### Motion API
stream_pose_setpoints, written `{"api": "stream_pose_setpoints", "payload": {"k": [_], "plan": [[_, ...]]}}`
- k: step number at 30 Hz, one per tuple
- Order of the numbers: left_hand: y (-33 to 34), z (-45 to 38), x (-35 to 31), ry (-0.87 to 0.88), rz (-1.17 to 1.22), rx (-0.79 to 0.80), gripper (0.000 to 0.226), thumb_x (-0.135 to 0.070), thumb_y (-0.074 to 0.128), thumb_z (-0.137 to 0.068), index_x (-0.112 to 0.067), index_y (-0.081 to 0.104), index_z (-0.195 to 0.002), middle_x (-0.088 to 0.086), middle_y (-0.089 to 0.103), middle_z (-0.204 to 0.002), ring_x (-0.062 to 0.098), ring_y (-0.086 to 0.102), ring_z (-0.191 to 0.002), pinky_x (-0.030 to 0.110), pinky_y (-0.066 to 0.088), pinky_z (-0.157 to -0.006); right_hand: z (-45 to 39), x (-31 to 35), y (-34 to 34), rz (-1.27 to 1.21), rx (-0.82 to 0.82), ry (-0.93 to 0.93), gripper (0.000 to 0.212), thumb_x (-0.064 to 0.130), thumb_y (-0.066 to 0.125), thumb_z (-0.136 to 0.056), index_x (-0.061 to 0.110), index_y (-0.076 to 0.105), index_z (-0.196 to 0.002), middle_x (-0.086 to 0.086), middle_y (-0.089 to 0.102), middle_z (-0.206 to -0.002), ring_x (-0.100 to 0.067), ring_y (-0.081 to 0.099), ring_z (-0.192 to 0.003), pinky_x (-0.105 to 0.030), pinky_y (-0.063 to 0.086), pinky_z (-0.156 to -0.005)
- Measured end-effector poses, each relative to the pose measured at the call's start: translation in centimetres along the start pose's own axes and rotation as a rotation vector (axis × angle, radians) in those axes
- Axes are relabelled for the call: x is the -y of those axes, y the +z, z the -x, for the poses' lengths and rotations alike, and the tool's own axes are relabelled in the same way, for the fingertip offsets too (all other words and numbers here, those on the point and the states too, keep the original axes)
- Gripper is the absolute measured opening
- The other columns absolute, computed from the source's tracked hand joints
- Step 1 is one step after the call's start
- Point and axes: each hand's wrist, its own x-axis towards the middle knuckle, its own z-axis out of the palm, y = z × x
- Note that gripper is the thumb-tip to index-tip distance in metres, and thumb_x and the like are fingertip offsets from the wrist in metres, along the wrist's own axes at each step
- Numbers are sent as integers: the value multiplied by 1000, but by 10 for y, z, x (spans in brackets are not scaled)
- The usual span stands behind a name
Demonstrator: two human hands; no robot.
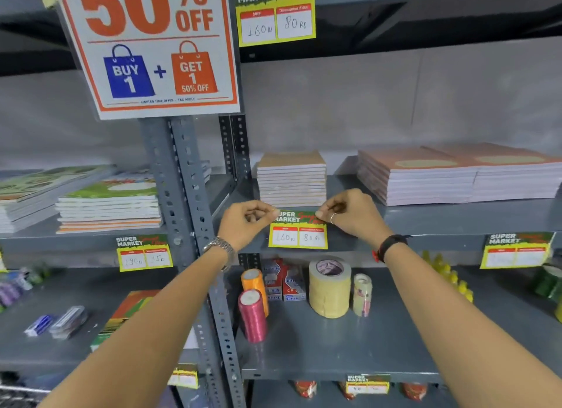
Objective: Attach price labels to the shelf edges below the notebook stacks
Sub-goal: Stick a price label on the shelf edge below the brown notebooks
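I am pinching the price label (298, 230) by its two top corners: my left hand (248, 220) is holding the left one between curled fingertips, my right hand (354, 213) the right one. The label is hanging below my fingers against the shelf edge (425, 236), with the small notebook stack (291, 179) sitting just above and behind them.

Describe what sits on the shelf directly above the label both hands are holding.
A short stack of brown-covered notebooks stands above the price label. The left hand and right hand pinch the label's top corners, hiding them.
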Motion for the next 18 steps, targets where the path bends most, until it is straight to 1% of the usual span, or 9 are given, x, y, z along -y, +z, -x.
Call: {"api": "stream_pose_setpoints", "payload": {"k": [2,4,6,8,10,13,15,18], "plan": [[-8,16,0,51,-3,25,11,-27,75,-74,-19,73,-81,2,69,-66,1,44,-46,7,36,-46,12,4,0,49,41,-32,12,21,77,-73,10,75,-76,3,70,-72,-4,58,-64,0,41,-51],[-11,28,6,92,-63,39,13,-33,76,-72,-22,74,-79,5,71,-66,5,43,-45,7,34,-45,23,6,4,96,82,-60,11,20,76,-74,9,75,-75,0,71,-73,-4,58,-62,-1,43,-51],[-12,34,14,133,-203,44,17,-49,72,-69,-33,73,-75,-6,72,-66,8,46,-51,10,34,-49,30,5,10,146,98,-79,9,18,76,-75,9,74,-75,-3,73,-74,-7,60,-62,-6,44,-56],[-12,37,16,146,-346,34,18,-57,66,-69,-40,69,-72,-15,69,-66,7,50,-61,19,37,-50,35,4,14,177,100,-81,7,16,75,-76,9,74,-76,-6,74,-76,-13,63,-67,-20,50,-65],[-11,37,15,147,-396,30,17,-55,67,-71,-38,67,-70,-16,67,-65,5,49,-67,23,37,-51,37,4,15,196,98,-86,5,13,74,-76,9,74,-76,-7,74,-77,-13,62,-67,-24,51,-67],[-8,37,15,154,-416,35,17,-51,69,-71,-35,65,-66,-15,65,-65,4,48,-69,23,36,-52,38,6,16,220,92,-100,3,8,73,-76,9,74,-75,-4,71,-73,-9,60,-63,-25,54,-68],[-7,36,17,159,-416,29,17,-49,70,-71,-34,65,-66,-13,65,-65,5,49,-69,23,37,-52,38,6,16,223,88,-100,3,9,73,-77,10,74,-75,-2,70,-72,-11,62,-65,-27,56,-70],[-6,34,19,159,-427,22,17,-49,71,-70,-33,66,-66,-14,64,-64,4,49,-69,22,36,-52,39,6,17,231,89,-97,3,11,72,-77,9,74,-77,-6,73,-78,-13,63,-69,-26,55,-70]]}}
